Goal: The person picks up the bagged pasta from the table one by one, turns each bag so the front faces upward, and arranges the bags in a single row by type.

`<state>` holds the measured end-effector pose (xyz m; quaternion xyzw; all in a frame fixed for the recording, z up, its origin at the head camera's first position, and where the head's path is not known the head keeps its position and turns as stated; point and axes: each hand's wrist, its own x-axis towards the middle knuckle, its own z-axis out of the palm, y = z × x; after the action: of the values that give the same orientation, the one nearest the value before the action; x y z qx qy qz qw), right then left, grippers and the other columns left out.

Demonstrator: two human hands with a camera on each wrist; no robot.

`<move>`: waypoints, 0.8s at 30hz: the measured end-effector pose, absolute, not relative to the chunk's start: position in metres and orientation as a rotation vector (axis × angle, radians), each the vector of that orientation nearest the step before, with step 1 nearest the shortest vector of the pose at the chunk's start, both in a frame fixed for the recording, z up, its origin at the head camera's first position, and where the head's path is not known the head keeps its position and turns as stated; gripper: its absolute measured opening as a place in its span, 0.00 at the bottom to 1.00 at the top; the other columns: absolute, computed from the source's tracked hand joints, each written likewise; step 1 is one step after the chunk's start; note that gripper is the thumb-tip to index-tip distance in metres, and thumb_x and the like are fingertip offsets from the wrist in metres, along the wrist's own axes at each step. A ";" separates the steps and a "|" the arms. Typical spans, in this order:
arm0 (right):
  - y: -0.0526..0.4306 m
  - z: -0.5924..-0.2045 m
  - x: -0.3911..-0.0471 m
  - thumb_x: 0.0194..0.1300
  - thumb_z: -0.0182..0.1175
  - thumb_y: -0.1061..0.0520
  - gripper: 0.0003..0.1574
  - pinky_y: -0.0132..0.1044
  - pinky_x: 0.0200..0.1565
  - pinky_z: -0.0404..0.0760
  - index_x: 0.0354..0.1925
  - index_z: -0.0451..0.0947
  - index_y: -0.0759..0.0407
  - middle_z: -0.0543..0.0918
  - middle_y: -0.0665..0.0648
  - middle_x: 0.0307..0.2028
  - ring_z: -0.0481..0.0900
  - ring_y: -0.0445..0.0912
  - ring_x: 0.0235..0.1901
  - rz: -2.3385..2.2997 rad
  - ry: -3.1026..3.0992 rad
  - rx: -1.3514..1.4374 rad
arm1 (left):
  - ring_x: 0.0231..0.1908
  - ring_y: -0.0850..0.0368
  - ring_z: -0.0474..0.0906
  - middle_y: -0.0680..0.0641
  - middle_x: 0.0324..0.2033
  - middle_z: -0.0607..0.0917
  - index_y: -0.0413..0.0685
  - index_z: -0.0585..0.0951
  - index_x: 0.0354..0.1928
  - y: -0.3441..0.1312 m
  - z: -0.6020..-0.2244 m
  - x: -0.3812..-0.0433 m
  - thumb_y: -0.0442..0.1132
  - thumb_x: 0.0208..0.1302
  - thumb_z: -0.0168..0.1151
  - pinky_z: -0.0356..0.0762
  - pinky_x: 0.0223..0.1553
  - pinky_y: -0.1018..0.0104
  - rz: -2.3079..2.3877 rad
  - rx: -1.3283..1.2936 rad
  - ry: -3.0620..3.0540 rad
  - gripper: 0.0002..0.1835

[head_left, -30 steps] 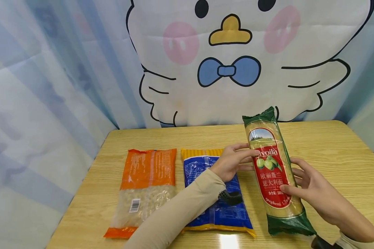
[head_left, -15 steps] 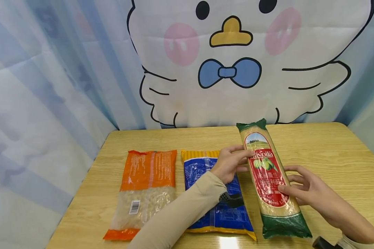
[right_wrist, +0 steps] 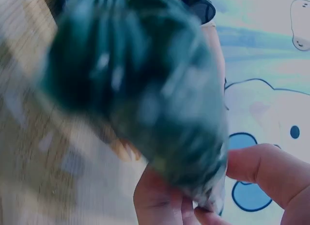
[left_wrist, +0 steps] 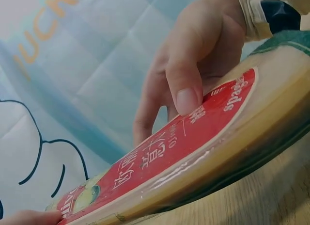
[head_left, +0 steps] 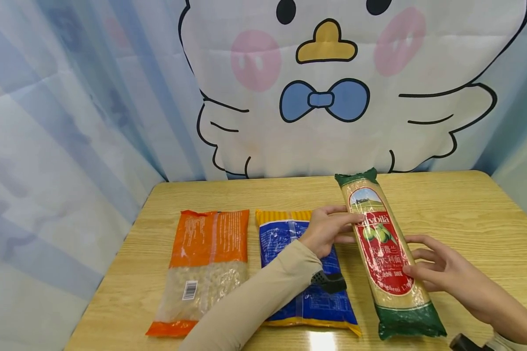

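Note:
Both hands hold a long spaghetti package (head_left: 384, 248) with a red label and green ends, tilted, its far end leaning left. My left hand (head_left: 327, 228) grips its upper left edge, thumb on the label. Lower down, my right hand (head_left: 445, 270) grips the right edge, thumb on the label and fingers curled behind. In the left wrist view the right hand (left_wrist: 193, 60) pinches the package (left_wrist: 174, 162) over the wooden table. A blurred green end of the package (right_wrist: 140, 89) fills much of the right wrist view, with right-hand fingers (right_wrist: 271, 171) around it.
A blue and yellow bag (head_left: 307, 302) lies on the wooden table (head_left: 127, 273), partly hidden under the left forearm. Left of it lies an orange and clear bag (head_left: 206, 273) with a barcode. A cartoon-printed curtain (head_left: 320, 141) hangs behind the table.
The spaghetti package's far end has come down toward me. It shifted slightly left, then slightly right again, both hands moving with it. The two bags on the table stay put.

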<state>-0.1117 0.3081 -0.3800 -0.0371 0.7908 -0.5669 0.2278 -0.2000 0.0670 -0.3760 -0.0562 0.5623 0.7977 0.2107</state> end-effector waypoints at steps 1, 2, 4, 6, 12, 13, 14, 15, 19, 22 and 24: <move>0.308 -0.379 -0.111 0.76 0.52 0.55 0.37 0.49 0.41 0.84 0.74 0.47 0.62 0.77 0.58 0.54 0.83 0.46 0.46 -1.552 2.191 -0.100 | 0.38 0.46 0.88 0.42 0.35 0.88 0.44 0.82 0.47 0.067 -0.376 -0.200 0.32 0.56 0.74 0.88 0.34 0.57 2.215 -0.152 1.570 0.16; 0.309 -0.379 -0.110 0.76 0.53 0.55 0.37 0.49 0.41 0.84 0.73 0.48 0.62 0.77 0.59 0.54 0.83 0.47 0.46 -1.543 2.200 -0.097 | 0.38 0.45 0.88 0.42 0.35 0.88 0.44 0.82 0.46 0.068 -0.376 -0.200 0.32 0.56 0.74 0.88 0.34 0.56 2.212 -0.149 1.575 0.16; 0.310 -0.377 -0.110 0.76 0.53 0.55 0.39 0.48 0.40 0.84 0.74 0.47 0.63 0.77 0.61 0.53 0.83 0.48 0.45 -1.520 2.215 -0.096 | 0.38 0.44 0.88 0.42 0.34 0.88 0.44 0.83 0.45 0.069 -0.375 -0.199 0.32 0.56 0.73 0.88 0.34 0.56 2.204 -0.142 1.591 0.14; 0.312 -0.377 -0.110 0.76 0.53 0.55 0.40 0.48 0.40 0.85 0.74 0.45 0.66 0.77 0.60 0.53 0.84 0.48 0.45 -1.510 2.210 -0.105 | 0.38 0.43 0.88 0.41 0.34 0.88 0.44 0.83 0.44 0.071 -0.376 -0.198 0.31 0.57 0.72 0.88 0.34 0.55 2.203 -0.128 1.599 0.13; 0.319 -0.381 -0.113 0.77 0.52 0.56 0.42 0.48 0.41 0.86 0.73 0.42 0.71 0.78 0.58 0.51 0.85 0.47 0.45 -1.493 2.172 -0.127 | 0.37 0.42 0.88 0.41 0.33 0.88 0.45 0.82 0.44 0.081 -0.380 -0.197 0.29 0.57 0.71 0.87 0.33 0.51 2.188 -0.138 1.649 0.13; 0.319 -0.382 -0.114 0.77 0.52 0.55 0.42 0.48 0.41 0.86 0.73 0.42 0.72 0.78 0.59 0.52 0.84 0.48 0.45 -1.485 2.173 -0.123 | 0.37 0.42 0.88 0.40 0.33 0.88 0.45 0.82 0.44 0.083 -0.381 -0.197 0.29 0.57 0.71 0.87 0.33 0.51 2.186 -0.147 1.658 0.13; 0.320 -0.382 -0.114 0.76 0.53 0.55 0.42 0.48 0.40 0.86 0.73 0.42 0.72 0.78 0.60 0.52 0.84 0.48 0.45 -1.475 2.177 -0.116 | 0.37 0.42 0.88 0.40 0.32 0.88 0.46 0.82 0.43 0.085 -0.381 -0.197 0.28 0.57 0.71 0.87 0.33 0.51 2.184 -0.158 1.668 0.13; 0.320 -0.382 -0.115 0.76 0.53 0.55 0.43 0.48 0.40 0.86 0.73 0.42 0.73 0.78 0.62 0.52 0.84 0.49 0.45 -1.462 2.183 -0.108 | 0.37 0.42 0.88 0.40 0.32 0.88 0.45 0.82 0.43 0.086 -0.382 -0.198 0.27 0.56 0.71 0.87 0.33 0.51 2.182 -0.165 1.671 0.13; 0.324 -0.382 -0.115 0.76 0.54 0.53 0.45 0.47 0.39 0.86 0.73 0.41 0.74 0.77 0.66 0.54 0.83 0.51 0.44 -1.408 2.212 -0.074 | 0.36 0.40 0.88 0.39 0.31 0.88 0.44 0.81 0.42 0.093 -0.384 -0.198 0.25 0.56 0.70 0.87 0.33 0.49 2.167 -0.175 1.686 0.13; 0.328 -0.383 -0.116 0.75 0.55 0.53 0.46 0.47 0.39 0.87 0.73 0.40 0.75 0.77 0.65 0.52 0.84 0.51 0.44 -1.381 2.215 -0.059 | 0.36 0.38 0.88 0.38 0.30 0.88 0.43 0.81 0.41 0.098 -0.384 -0.197 0.24 0.56 0.69 0.86 0.34 0.47 2.150 -0.170 1.698 0.13; 0.331 -0.384 -0.116 0.75 0.55 0.54 0.47 0.47 0.38 0.87 0.73 0.40 0.76 0.78 0.64 0.51 0.84 0.50 0.43 -1.371 2.205 -0.050 | 0.36 0.37 0.87 0.37 0.29 0.88 0.43 0.80 0.41 0.102 -0.384 -0.197 0.24 0.55 0.69 0.86 0.35 0.46 2.132 -0.182 1.715 0.13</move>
<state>-0.1163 0.3310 -0.3838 -0.0186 0.8178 -0.5085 0.2691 -0.1968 0.1018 -0.3837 -0.0652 0.6129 0.7621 0.1985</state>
